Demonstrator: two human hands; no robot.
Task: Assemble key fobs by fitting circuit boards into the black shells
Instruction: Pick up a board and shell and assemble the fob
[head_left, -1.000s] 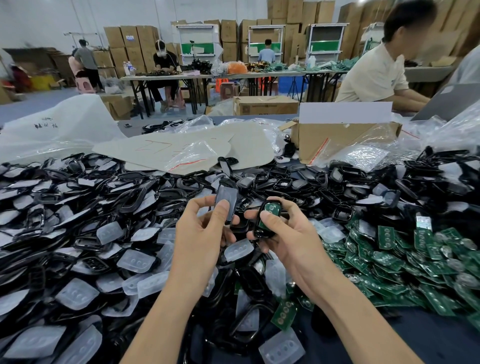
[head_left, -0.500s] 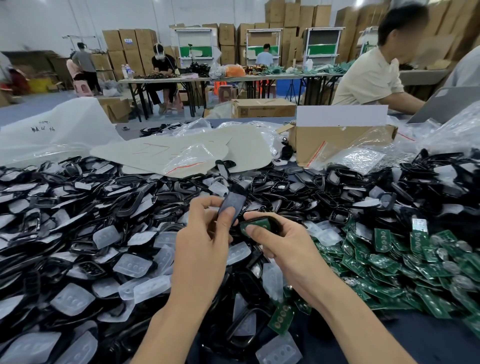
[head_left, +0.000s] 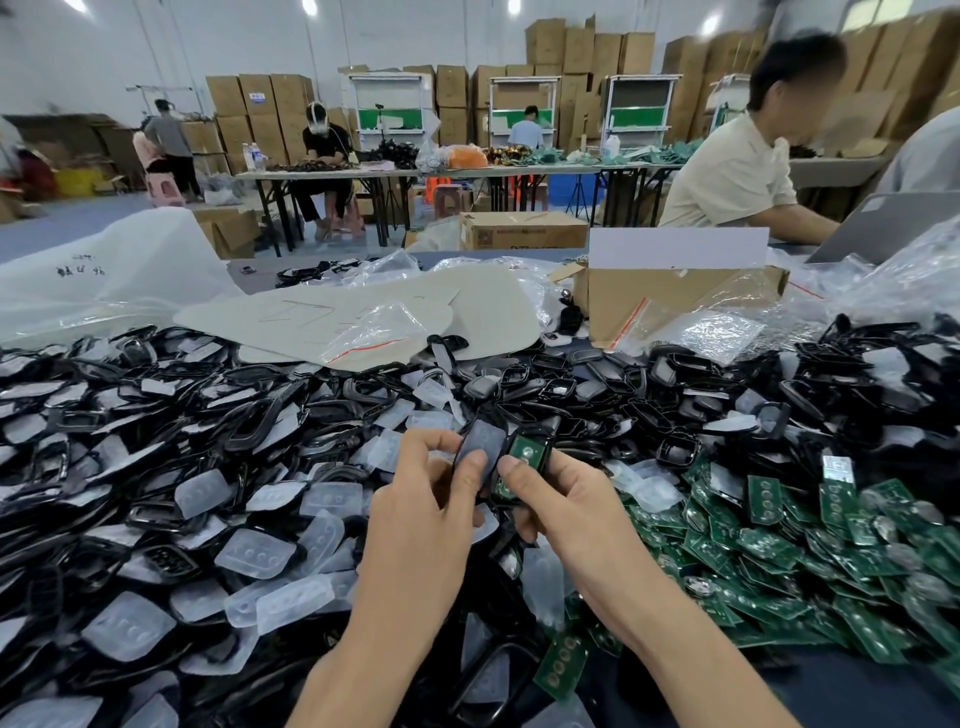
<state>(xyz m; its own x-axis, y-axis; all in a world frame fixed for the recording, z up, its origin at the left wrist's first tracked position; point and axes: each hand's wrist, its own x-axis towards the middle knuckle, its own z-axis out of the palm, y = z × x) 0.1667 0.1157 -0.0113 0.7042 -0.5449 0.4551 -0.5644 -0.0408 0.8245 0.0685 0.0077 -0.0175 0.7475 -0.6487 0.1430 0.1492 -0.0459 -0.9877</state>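
The dark blue work surface is carrying a broad heap of black plastic shells and translucent rubber pads, spreading from 9 to 12 o'clock. A smaller pile of green rectangular circuit boards is lying at 4 o'clock.

Near centre, the left hand is pinching a flat dark grey cover piece in its grip. Touching it at its 3 o'clock, the right hand is gripping a black key-fob shell with a green circuit board lying inside.

The step in hand is judged to be closing a loaded shell. The next move is calling for aligning the cover's edges over the shell, then pressing evenly.
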